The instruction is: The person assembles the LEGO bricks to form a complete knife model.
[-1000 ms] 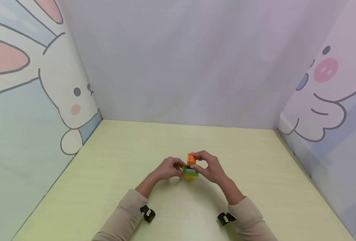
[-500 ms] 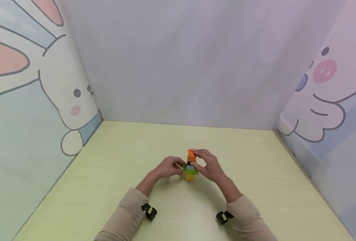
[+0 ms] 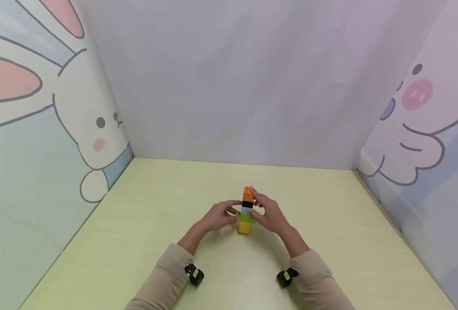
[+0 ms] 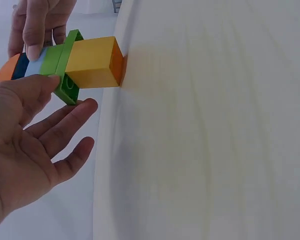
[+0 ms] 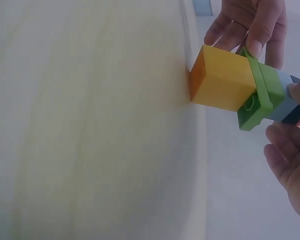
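Observation:
A tower of toy building bricks stands on the table between both hands. Its yellow brick [image 3: 244,227] is lowest, under a wider green piece [image 4: 66,90]. Above come a light blue brick [image 5: 285,105], a black brick [image 3: 247,204] and an orange brick [image 3: 248,194] with a sloped face. From the left, my left hand [image 3: 217,216] holds the tower, thumb at the green piece and a finger reaching behind. My right hand [image 3: 271,215] grips the upper part from the right, its thumb on the light blue brick. Some fingertips are hidden behind the bricks.
The pale yellow table [image 3: 167,185] meets a grey cloth wall [image 3: 229,86] at the back. Side walls carry a rabbit drawing [image 3: 85,125] on the left and a pig drawing [image 3: 419,94] on the right. Both sleeves wear small black cameras.
The orange top has risen and more of the black brick shows. My right thumb has shifted from the orange and black bricks down to the light blue one. A left finger reaches farther behind.

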`<action>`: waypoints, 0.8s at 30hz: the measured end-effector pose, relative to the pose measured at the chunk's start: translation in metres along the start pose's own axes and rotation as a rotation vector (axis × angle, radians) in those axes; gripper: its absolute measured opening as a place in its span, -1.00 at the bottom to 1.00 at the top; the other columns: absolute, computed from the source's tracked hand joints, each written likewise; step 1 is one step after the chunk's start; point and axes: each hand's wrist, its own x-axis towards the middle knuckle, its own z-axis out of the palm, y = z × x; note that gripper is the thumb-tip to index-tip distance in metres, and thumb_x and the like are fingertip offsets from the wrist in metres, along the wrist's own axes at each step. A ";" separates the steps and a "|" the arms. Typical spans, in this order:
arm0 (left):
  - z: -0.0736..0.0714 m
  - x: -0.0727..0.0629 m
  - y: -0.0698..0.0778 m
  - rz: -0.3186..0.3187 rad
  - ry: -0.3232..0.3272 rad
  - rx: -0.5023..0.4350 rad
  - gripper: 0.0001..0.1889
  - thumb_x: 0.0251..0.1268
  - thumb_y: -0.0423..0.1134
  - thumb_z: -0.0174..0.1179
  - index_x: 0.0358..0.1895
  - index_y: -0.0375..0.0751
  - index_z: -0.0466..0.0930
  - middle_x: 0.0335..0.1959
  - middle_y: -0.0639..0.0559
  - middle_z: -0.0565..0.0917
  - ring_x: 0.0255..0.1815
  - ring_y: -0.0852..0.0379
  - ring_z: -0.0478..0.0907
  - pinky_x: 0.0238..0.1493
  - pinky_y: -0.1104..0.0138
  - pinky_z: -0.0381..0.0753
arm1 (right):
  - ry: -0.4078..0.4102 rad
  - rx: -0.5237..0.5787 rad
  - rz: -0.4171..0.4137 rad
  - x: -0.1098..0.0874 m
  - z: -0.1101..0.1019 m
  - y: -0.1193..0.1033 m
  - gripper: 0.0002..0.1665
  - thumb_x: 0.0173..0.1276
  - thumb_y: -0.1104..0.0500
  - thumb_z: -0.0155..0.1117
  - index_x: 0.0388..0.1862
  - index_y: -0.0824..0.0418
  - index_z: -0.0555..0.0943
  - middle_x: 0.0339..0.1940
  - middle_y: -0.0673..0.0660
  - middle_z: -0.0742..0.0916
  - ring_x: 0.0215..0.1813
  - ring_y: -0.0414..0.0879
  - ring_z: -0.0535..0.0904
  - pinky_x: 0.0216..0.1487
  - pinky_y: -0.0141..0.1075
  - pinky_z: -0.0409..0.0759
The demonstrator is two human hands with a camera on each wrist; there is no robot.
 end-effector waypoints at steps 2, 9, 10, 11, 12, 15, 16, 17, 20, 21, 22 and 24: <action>0.002 0.001 -0.001 0.012 0.004 0.010 -0.46 0.27 -0.35 0.13 0.34 -0.14 0.29 0.04 -0.18 0.55 -0.07 0.01 0.56 -0.16 0.23 0.56 | -0.010 -0.008 0.019 0.002 0.000 0.003 -0.19 0.19 0.37 0.30 0.39 0.38 0.18 0.01 0.29 0.61 -0.21 0.11 0.57 -0.23 -0.04 0.57; 0.007 0.006 -0.006 -0.008 0.025 0.001 -0.33 0.23 -0.28 0.21 0.40 0.00 0.18 0.05 -0.17 0.54 -0.11 0.06 0.59 -0.15 0.24 0.56 | -0.034 0.010 0.099 0.007 0.002 0.014 -0.24 0.28 0.33 0.23 0.41 0.37 0.15 0.04 0.31 0.60 -0.24 -0.02 0.61 -0.21 -0.20 0.59; 0.008 0.006 -0.007 -0.019 0.025 -0.003 -0.30 0.20 -0.27 0.24 0.41 0.02 0.17 0.04 -0.15 0.54 -0.14 0.07 0.60 -0.17 0.26 0.57 | -0.038 0.018 0.112 0.008 0.002 0.015 -0.25 0.30 0.32 0.22 0.41 0.35 0.15 0.04 0.31 0.60 -0.26 -0.02 0.61 -0.23 -0.23 0.59; 0.008 0.007 -0.007 -0.030 0.024 -0.008 -0.28 0.18 -0.26 0.26 0.41 0.03 0.16 0.04 -0.14 0.54 -0.16 0.09 0.60 -0.19 0.27 0.57 | -0.042 0.026 0.125 0.009 0.002 0.016 -0.25 0.31 0.31 0.22 0.41 0.35 0.15 0.03 0.32 0.61 -0.27 -0.02 0.62 -0.24 -0.25 0.59; 0.009 0.007 -0.007 -0.040 0.025 -0.007 -0.26 0.16 -0.26 0.28 0.42 0.03 0.15 0.04 -0.14 0.53 -0.17 0.10 0.61 -0.20 0.27 0.58 | -0.044 0.029 0.133 0.009 0.002 0.017 -0.26 0.31 0.29 0.21 0.41 0.34 0.15 0.01 0.34 0.61 -0.28 -0.02 0.62 -0.26 -0.26 0.59; 0.009 0.008 -0.007 -0.048 0.034 0.008 -0.23 0.14 -0.29 0.29 0.43 -0.01 0.14 0.04 -0.16 0.52 -0.18 0.09 0.60 -0.21 0.26 0.58 | -0.045 0.019 0.150 0.012 0.002 0.019 -0.28 0.32 0.27 0.21 0.41 0.33 0.18 -0.07 0.36 0.64 -0.33 -0.06 0.61 -0.34 -0.31 0.56; 0.009 0.007 -0.007 -0.050 0.037 0.017 -0.23 0.15 -0.29 0.28 0.43 -0.01 0.13 0.04 -0.16 0.52 -0.18 0.08 0.60 -0.21 0.26 0.58 | -0.049 0.016 0.154 0.013 0.003 0.020 -0.28 0.33 0.26 0.20 0.40 0.34 0.18 -0.09 0.36 0.65 -0.35 -0.07 0.59 -0.35 -0.33 0.55; 0.009 0.008 -0.007 -0.052 0.041 0.021 -0.23 0.15 -0.29 0.28 0.43 -0.01 0.13 0.04 -0.16 0.52 -0.18 0.08 0.60 -0.21 0.26 0.58 | -0.050 0.012 0.161 0.014 0.003 0.021 -0.29 0.33 0.25 0.21 0.40 0.33 0.19 -0.10 0.35 0.66 -0.35 -0.09 0.58 -0.37 -0.34 0.54; 0.010 0.009 -0.008 -0.058 0.047 0.025 -0.23 0.16 -0.29 0.27 0.44 0.00 0.11 0.03 -0.13 0.53 -0.18 0.09 0.59 -0.19 0.27 0.57 | -0.050 0.006 0.176 0.017 0.004 0.023 -0.31 0.32 0.24 0.21 0.38 0.32 0.23 -0.14 0.33 0.68 -0.41 -0.11 0.54 -0.42 -0.33 0.52; 0.009 0.010 -0.008 -0.060 0.049 0.026 -0.23 0.17 -0.28 0.27 0.44 0.01 0.11 0.02 -0.13 0.53 -0.18 0.10 0.59 -0.18 0.27 0.56 | -0.050 0.004 0.179 0.018 0.004 0.024 -0.32 0.32 0.24 0.21 0.38 0.32 0.24 -0.15 0.32 0.68 -0.41 -0.11 0.55 -0.41 -0.32 0.53; 0.009 0.011 -0.008 -0.064 0.052 0.026 -0.23 0.17 -0.28 0.27 0.44 0.01 0.10 0.02 -0.12 0.53 -0.19 0.10 0.59 -0.18 0.27 0.56 | -0.049 0.005 0.180 0.019 0.004 0.025 -0.32 0.32 0.25 0.22 0.38 0.32 0.25 -0.15 0.32 0.68 -0.40 -0.10 0.57 -0.39 -0.30 0.55; 0.009 0.013 -0.009 -0.066 0.056 0.020 -0.23 0.16 -0.27 0.27 0.44 -0.01 0.11 0.00 -0.12 0.53 -0.19 0.11 0.59 -0.17 0.26 0.56 | -0.052 0.008 0.191 0.021 0.004 0.027 -0.33 0.32 0.25 0.21 0.37 0.31 0.26 -0.14 0.31 0.68 -0.36 -0.05 0.60 -0.34 -0.25 0.59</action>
